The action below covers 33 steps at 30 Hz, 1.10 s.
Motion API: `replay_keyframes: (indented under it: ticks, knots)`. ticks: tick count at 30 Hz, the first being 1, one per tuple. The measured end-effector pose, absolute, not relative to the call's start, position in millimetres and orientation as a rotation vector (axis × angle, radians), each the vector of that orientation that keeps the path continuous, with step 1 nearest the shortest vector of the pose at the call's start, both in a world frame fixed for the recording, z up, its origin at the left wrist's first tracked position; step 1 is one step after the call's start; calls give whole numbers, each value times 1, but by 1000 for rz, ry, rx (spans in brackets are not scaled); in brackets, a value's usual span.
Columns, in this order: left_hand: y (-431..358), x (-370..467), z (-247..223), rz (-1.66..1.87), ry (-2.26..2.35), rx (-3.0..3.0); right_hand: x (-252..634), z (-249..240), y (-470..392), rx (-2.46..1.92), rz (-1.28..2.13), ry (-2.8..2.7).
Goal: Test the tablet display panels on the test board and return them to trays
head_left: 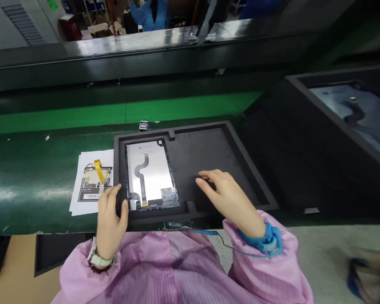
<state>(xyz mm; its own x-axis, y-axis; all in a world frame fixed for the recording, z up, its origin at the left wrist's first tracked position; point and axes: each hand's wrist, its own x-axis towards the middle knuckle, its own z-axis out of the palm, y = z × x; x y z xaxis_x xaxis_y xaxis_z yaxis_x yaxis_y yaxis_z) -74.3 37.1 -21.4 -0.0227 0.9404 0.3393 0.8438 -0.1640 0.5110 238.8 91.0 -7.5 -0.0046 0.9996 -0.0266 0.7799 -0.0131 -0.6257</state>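
Note:
A black foam tray (205,212) lies on the green bench, with a tablet screen panel (155,169) in its left compartment; a dark curved flex cable (142,177) runs down the panel's silvery back. My left hand (110,217) rests at the tray's left edge, fingers apart, holding nothing. Over the tray's right compartment, my right hand (229,198) is held with fingers loosely spread and nothing in it. Left of the tray, white paper sheets (76,200) carry a battery and circuit board assembly (95,183) with a yellow flex strip (99,169).
A tall stack of black foam trays (291,156) stands at the right, its top tray holding another panel (351,107). A small metal part (143,125) sits behind the tray. A blue wrist cord (228,245) trails from my right wrist. A person in blue (152,17) is far back.

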Motion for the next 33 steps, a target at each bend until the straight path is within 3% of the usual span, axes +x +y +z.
replay_keyframes:
  ticks: [9, 21, 25, 30, 33]
  knots:
    - [54, -59, -26, 630, 1979, 2412, 166, -6, 87, -1870, 929, -1867]
    - [52, -64, -18, 687, 2022, 1963, 172, -23, 104, -1362, 1496, -1291]
    - [48, -66, -4, 770, 1933, 1676, 173, -18, 95, -1211, 1586, -1101]
    - [34, -62, 25, 1139, 1592, 892, 200, 6, 80, -1005, 1786, -803]
    - [28, -56, 48, 1132, 1360, 593, 208, 19, 79, -901, 1865, -839]
